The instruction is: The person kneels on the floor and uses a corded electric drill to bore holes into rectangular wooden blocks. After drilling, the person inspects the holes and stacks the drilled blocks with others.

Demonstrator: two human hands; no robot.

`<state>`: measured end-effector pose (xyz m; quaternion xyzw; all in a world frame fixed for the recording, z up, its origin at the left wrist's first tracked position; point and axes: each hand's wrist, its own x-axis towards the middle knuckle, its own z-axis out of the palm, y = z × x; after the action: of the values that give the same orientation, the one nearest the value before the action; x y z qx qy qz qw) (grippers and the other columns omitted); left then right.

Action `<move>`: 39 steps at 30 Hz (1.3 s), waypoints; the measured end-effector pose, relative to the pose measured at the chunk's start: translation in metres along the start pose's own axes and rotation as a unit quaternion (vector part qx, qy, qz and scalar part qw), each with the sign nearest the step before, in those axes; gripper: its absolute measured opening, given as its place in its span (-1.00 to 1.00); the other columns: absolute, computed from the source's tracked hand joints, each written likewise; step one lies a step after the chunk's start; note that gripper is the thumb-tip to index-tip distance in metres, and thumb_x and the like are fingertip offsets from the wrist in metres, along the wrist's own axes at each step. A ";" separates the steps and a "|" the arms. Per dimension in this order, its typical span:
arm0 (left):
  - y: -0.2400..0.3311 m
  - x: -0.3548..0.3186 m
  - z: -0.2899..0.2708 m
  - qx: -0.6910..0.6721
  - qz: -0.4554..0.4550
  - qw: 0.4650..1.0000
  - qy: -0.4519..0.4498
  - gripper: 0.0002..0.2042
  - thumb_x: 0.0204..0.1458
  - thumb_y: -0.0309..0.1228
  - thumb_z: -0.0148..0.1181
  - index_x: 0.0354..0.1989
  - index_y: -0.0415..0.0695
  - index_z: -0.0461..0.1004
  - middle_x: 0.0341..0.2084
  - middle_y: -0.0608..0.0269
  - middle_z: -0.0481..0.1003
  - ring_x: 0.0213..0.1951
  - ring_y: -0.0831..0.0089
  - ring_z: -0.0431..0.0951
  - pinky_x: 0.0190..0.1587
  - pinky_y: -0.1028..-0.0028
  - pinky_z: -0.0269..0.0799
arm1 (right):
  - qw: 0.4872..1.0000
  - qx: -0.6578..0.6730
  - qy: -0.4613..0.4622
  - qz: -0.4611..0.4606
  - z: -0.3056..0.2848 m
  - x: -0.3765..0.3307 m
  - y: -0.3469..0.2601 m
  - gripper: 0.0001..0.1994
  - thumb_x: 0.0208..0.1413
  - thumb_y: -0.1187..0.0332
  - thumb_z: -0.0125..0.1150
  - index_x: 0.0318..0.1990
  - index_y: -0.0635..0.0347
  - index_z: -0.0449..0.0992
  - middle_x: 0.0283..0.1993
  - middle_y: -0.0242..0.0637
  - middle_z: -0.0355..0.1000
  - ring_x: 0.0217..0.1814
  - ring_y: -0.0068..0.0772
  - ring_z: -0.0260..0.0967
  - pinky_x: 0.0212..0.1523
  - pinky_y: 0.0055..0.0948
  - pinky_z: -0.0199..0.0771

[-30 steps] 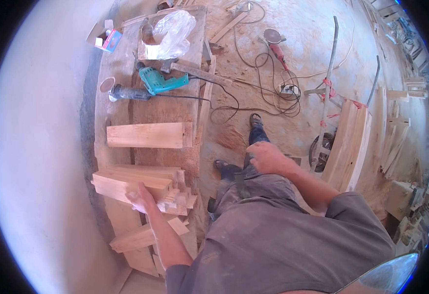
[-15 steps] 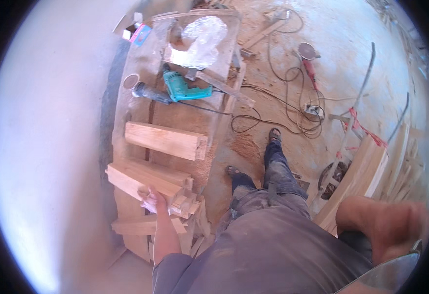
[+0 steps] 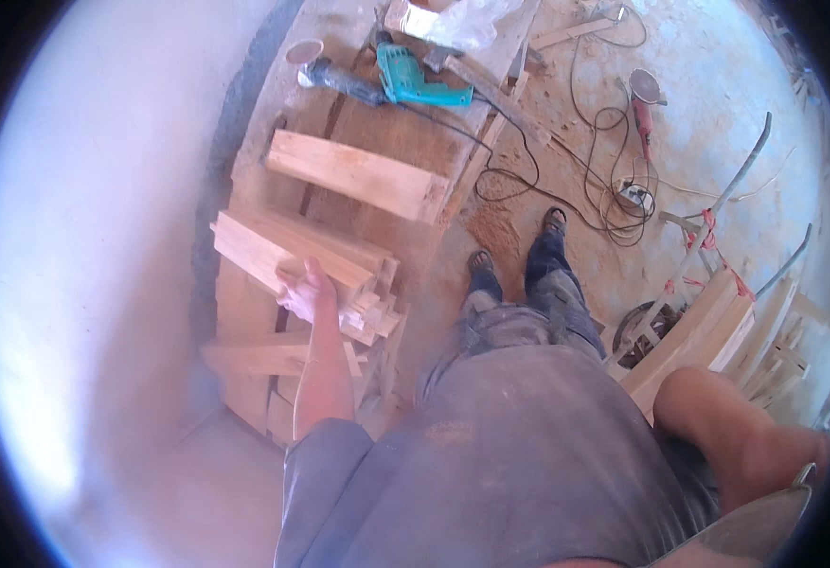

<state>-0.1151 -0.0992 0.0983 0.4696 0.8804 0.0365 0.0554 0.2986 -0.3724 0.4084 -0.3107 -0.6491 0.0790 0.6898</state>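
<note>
My left hand (image 3: 307, 292) is closed against the near side of a pale squared timber (image 3: 256, 254), thumb up by its top edge. This timber lies at the near side of a stack of wooden pieces (image 3: 367, 317) on the bench. Whether a small thing is tucked inside the fingers cannot be made out. At the lower right, my right arm (image 3: 718, 426) shows bent at the elbow. My right hand lies beyond what the view shows.
Another squared timber (image 3: 358, 175) lies farther along the bench (image 3: 244, 180). Beyond it are a teal drill (image 3: 419, 80) and an angle grinder (image 3: 344, 80). A red grinder (image 3: 643, 118) and tangled cords (image 3: 614, 208) lie on the floor. Long boards (image 3: 694, 331) stand at right.
The view has shifted, so the bench and tools appear higher. My left hand stays at the same timber. My right arm has swung, its blurred end moving out toward the lower right rim.
</note>
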 end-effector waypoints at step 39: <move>-0.085 -0.091 -0.057 -0.782 -0.110 0.576 -0.212 -0.21 0.07 -0.52 0.20 0.51 -0.33 0.03 0.19 -0.05 0.45 0.18 0.15 0.54 0.19 0.21 0.54 | 0.558 0.349 -0.180 0.731 0.225 -0.216 0.165 -0.38 0.35 0.06 0.18 0.39 0.32 0.32 0.29 -0.11 0.47 0.37 -0.25 0.37 0.42 -0.21 0.29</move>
<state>-0.1428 -0.2228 0.1507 0.1382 0.5188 0.6038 0.5892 0.1031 -0.2783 0.1297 -0.3933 -0.2313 0.8307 0.3189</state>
